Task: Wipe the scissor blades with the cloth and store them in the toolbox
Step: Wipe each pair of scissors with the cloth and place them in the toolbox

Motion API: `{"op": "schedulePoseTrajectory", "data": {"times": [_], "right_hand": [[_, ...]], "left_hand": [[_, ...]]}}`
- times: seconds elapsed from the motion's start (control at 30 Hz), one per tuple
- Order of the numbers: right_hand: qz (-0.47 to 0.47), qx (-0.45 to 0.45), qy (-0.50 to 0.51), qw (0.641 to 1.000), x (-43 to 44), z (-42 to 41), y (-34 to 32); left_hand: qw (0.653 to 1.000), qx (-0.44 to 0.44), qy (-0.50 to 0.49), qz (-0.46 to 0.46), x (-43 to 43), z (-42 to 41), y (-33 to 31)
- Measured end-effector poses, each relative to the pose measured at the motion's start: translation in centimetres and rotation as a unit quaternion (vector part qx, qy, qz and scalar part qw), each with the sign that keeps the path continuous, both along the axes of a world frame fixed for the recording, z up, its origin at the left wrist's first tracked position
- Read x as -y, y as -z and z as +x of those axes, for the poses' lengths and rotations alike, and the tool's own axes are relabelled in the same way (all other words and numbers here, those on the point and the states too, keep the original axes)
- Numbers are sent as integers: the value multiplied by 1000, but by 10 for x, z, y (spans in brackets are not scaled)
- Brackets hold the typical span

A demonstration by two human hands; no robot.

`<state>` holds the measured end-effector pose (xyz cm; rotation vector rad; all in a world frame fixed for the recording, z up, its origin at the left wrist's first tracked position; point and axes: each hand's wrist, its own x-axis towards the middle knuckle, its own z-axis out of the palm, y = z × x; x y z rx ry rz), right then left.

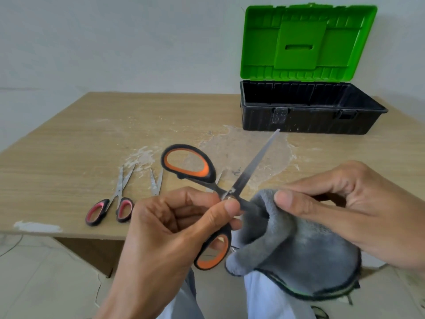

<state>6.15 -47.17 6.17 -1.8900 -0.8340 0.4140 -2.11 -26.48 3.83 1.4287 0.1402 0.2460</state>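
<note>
White wall [115,42] and a pale wood-grain table [69,139], smeared with dried white residue [241,146], frame a cleaning job under way at the table's near edge. A person's left hand [165,226] grips the orange-handled scissors [239,183] near the pivot, thumb and fingers curled round the lower handle. The blades are spread wide in an X. The right hand [356,212] pinches a grey cloth [299,249] between thumb and fingers, folded over the lower blade; that blade's tip is hidden in the fold, so how far the wipe has run cannot be told.

The free blade points up and away to the right, almost straight at the near wall of the black toolbox [305,120], which stands well beyond the hands at the far right of the table. Its green lid [308,40] stands upright and open. The right hand is on the toolbox side, but it is the left that carries the scissors, so storing them looks to mean a reach forward and across.

A red-handled pair [115,201] lies on the table left of the hands. The blades of what seems a third pair [156,183] show just beside it, handles hidden behind the left hand.
</note>
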Motion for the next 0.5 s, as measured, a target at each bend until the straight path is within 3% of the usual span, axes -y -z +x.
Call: {"op": "schedulePoseTrajectory", "data": {"times": [0.23, 0.4, 0.5], "right_hand": [[-52, 37, 33, 997, 5, 5, 3], [-44, -17, 27, 999, 7, 2, 1], [-27, -37, 62, 997, -1, 5, 7]], "left_hand": [[999, 1, -33, 6, -8, 3, 3], [998, 10, -23, 61, -3, 3, 9], [1000, -1, -13, 0, 2, 5, 12]]}}
